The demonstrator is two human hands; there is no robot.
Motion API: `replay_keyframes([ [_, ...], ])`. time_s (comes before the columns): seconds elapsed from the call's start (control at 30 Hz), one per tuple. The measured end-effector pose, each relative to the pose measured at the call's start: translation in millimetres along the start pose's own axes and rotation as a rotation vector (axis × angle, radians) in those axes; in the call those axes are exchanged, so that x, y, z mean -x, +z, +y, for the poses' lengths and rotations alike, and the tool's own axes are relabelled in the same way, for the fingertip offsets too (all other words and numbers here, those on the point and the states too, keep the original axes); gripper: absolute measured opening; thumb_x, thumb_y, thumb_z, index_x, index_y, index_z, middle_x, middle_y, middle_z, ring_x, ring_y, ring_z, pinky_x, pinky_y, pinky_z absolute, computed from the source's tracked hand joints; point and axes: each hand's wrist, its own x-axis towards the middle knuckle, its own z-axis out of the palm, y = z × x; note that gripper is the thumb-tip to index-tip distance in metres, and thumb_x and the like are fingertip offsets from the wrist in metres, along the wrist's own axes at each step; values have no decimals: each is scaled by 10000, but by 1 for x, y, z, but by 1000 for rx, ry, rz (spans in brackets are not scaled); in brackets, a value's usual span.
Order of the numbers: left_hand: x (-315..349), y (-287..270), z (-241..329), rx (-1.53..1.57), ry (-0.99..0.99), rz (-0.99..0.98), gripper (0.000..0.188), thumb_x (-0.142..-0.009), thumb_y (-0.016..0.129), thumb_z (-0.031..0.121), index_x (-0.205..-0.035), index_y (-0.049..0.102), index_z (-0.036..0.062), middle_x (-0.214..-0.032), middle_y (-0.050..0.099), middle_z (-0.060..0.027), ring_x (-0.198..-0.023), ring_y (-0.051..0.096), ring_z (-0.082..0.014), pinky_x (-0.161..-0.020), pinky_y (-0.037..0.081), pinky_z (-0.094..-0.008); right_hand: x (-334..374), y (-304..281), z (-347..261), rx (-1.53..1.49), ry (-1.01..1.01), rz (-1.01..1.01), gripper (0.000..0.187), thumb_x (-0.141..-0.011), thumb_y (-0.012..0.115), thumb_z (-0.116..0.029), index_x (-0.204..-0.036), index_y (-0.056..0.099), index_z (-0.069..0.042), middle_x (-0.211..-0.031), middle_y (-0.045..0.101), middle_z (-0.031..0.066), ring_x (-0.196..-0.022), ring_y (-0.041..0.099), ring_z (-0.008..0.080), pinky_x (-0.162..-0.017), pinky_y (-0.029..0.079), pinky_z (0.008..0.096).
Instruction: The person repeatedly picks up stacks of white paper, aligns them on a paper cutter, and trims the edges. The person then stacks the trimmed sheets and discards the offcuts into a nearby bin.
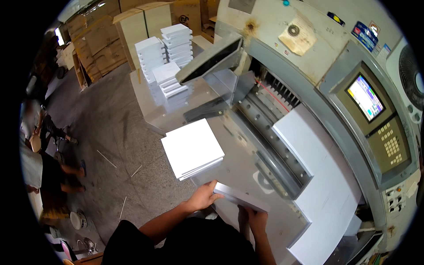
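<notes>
Both ends of a white paper block (240, 197) are being held low over the shiny counter (240, 170); I cannot tell if the block is touching it. The left hand (201, 198) is pinching one end, with its fingers closing around the corner. The right hand (257, 219) is gripping the other end, and its fingers are curling in tight, though some are hiding from view. Holding both ends is probably keeping the sheets neat and stopping them from slipping.

Just past the left fingers, a wider white stack (194, 148) is lying flat by the counter's edge, maybe so it is staying easy to reach. Well beyond the fingers, tall white piles (176, 46) are standing close together, perhaps to save room.

To the right of the fingers, a big white flat layer (329, 172) is spreading out. Past it, a large machine (260, 17) is showing a thin red light (274, 95), and its screen (365, 97) is glowing. Far left of the fingers, thin white strips (123, 207) are lying on the grey floor (115, 106), and people (32, 170) are keeping near the edge. Brown boxes (99, 51) are standing behind.
</notes>
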Motion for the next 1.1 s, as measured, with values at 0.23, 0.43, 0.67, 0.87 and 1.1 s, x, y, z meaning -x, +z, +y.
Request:
replay_keyframes([
  [0.23, 15, -92, 26, 295, -182, 358, 543, -863, 755, 254, -1263, 519, -26, -1173, 655, -192, -1063, 644, -274, -921, 506, -373, -110, 1, -94, -257, -170, -349, 367, -817, 758, -304, -1002, 676, 1, -890, 688, 144, -754, 637, 250, -697, 497, 359],
  [0.43, -8, -146, -31, 473, -267, 484, 587, -901, 710, 319, -1244, 525, -120, -1166, 649, -215, -1059, 634, -265, -936, 488, -370, -214, 82, -151, -263, -154, -569, 418, -821, 752, -350, -905, 681, 52, -779, 677, 131, -686, 617, 189, -624, 479, 330],
  [0.67, -29, -155, -87, 234, -550, 433, 621, -863, 740, 404, -1121, 591, -141, -1046, 681, -232, -972, 661, -283, -830, 514, -391, -237, 123, -141, -116, -78, -572, 465, -779, 765, -409, -863, 687, 42, -784, 688, 164, -717, 653, 239, -668, 498, 357],
  [0.87, -21, -160, -69, 412, -569, 438, 593, -860, 744, 406, -1098, 592, -115, -953, 679, -169, -836, 637, -210, -681, 504, -336, -232, 131, -144, -33, -112, -550, 489, -784, 760, -450, -923, 663, 8, -849, 692, 156, -772, 661, 266, -720, 500, 367],
  [1.1, -31, -158, -73, 322, -598, 457, 653, -856, 747, 377, -1237, 564, -121, -1143, 671, -193, -996, 659, -261, -875, 511, -351, -221, 138, -117, 7, -340, -177, 391, -860, 696, -410, -948, 642, -32, -882, 657, 147, -853, 627, 310, -764, 498, 412],
])
